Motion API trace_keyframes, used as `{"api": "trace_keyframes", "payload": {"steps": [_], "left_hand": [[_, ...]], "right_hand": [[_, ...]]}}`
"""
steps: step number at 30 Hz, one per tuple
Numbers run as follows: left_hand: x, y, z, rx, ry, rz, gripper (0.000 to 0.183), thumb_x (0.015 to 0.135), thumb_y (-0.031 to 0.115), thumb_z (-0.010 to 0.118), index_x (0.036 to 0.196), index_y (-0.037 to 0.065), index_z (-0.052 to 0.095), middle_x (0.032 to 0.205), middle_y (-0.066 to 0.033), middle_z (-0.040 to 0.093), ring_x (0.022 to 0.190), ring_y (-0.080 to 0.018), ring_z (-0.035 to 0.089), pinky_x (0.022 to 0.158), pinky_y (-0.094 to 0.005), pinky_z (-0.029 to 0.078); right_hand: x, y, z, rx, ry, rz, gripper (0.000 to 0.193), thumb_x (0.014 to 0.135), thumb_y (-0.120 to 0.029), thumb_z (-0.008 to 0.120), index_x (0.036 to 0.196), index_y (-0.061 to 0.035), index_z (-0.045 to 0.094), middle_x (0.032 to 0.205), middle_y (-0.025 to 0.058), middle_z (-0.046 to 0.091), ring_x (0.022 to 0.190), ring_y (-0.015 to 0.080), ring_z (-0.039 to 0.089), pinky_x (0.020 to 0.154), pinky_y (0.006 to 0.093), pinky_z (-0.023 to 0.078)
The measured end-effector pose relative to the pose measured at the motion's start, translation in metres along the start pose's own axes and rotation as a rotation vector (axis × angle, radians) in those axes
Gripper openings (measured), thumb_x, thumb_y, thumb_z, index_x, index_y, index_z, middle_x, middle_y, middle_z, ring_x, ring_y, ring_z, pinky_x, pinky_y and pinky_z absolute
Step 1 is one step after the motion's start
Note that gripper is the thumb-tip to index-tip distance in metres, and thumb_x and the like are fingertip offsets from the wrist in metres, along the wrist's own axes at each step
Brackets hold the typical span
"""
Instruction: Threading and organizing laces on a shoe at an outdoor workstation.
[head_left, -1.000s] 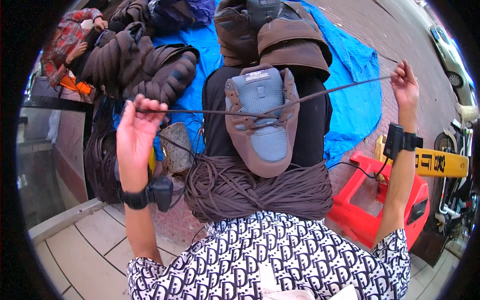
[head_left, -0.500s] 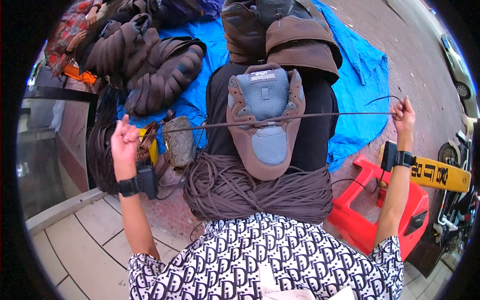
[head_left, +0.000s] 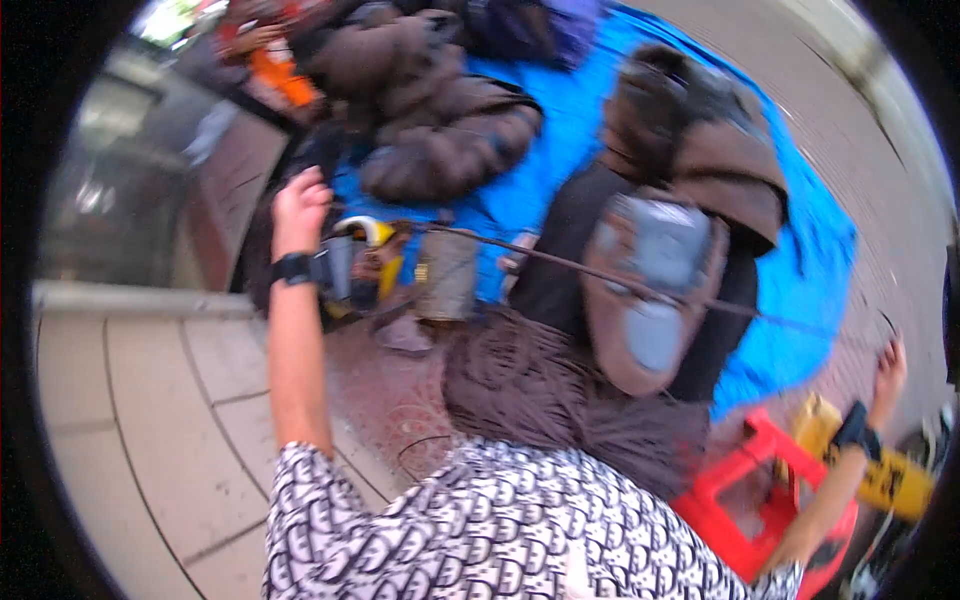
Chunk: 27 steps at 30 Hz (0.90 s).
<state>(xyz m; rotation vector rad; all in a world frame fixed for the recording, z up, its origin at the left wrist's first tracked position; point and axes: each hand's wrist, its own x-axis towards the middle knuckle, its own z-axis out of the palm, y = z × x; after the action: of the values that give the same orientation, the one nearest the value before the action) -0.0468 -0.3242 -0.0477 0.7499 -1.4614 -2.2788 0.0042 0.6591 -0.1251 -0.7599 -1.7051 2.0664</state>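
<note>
A brown and grey-blue shoe upper lies across my lap, its rounded toe toward me. One dark shoelace runs through it and stretches out to both sides. Its left end is closed in the fingers of my left hand, raised at the left. Far out at the right, my right hand grips the other end, with a short tail sticking up; blur softens its fingers. A thick bundle of loose brown laces rests on my lap just below the toe.
Brown shoe uppers are stacked beyond my knees, and a longer heap lies on the blue tarp. A patterned pouch stands left of my lap. A red plastic stool is at the right. Someone in red sits at upper left.
My view has turned and shifted left, blurring the picture, so the upper and laces appear further right. Both hands still hold the lace stretched, now slanting down to the right.
</note>
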Motion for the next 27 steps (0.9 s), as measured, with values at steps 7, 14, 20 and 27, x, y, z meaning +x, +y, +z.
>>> {"api": "trace_keyframes", "payload": {"steps": [7,14,20,27], "left_hand": [[0.019,0.042,0.002,-0.152,0.297,0.165,0.022,0.092,0.016,0.037,0.088,0.000,0.050,0.068,-0.0102,0.053,0.042,-0.0110,0.036,0.036,-0.0243,0.028],[0.044,0.025,-0.027,0.125,0.140,0.345,0.003,0.077,0.003,0.052,0.078,0.001,0.052,0.065,-0.0067,0.051,0.049,-0.0107,0.042,0.039,-0.0216,0.033],[0.020,0.047,0.037,0.376,-0.092,0.228,0.026,0.085,0.014,0.050,0.104,-0.003,0.051,0.089,-0.0114,0.060,0.058,-0.0093,0.047,0.052,-0.0232,0.040],[-0.165,-0.089,0.201,0.923,-0.834,0.524,0.013,0.081,0.008,0.054,0.087,0.000,0.061,0.079,-0.0059,0.063,0.074,-0.0124,0.061,0.066,-0.0241,0.047]], "right_hand": [[0.051,-0.005,-0.084,0.116,-0.011,0.002,0.037,0.090,-0.008,0.042,0.126,-0.0024,0.042,0.117,0.0010,0.051,0.079,0.0050,0.046,0.066,0.0166,0.038],[0.022,-0.082,-0.163,-0.282,0.118,-0.118,0.035,0.088,-0.012,0.043,0.123,-0.0053,0.047,0.103,0.0034,0.048,0.079,0.0113,0.042,0.069,0.0202,0.037],[-0.051,-0.027,0.084,-0.393,-0.111,-0.029,0.047,0.082,-0.009,0.052,0.127,-0.0019,0.040,0.102,0.0129,0.061,0.070,0.0071,0.054,0.054,0.0158,0.041],[-0.231,-0.047,0.332,-0.528,-0.823,-0.210,0.010,0.074,-0.007,0.059,0.082,-0.0027,0.064,0.072,0.0033,0.061,0.057,0.0071,0.056,0.047,0.0176,0.039]]}}
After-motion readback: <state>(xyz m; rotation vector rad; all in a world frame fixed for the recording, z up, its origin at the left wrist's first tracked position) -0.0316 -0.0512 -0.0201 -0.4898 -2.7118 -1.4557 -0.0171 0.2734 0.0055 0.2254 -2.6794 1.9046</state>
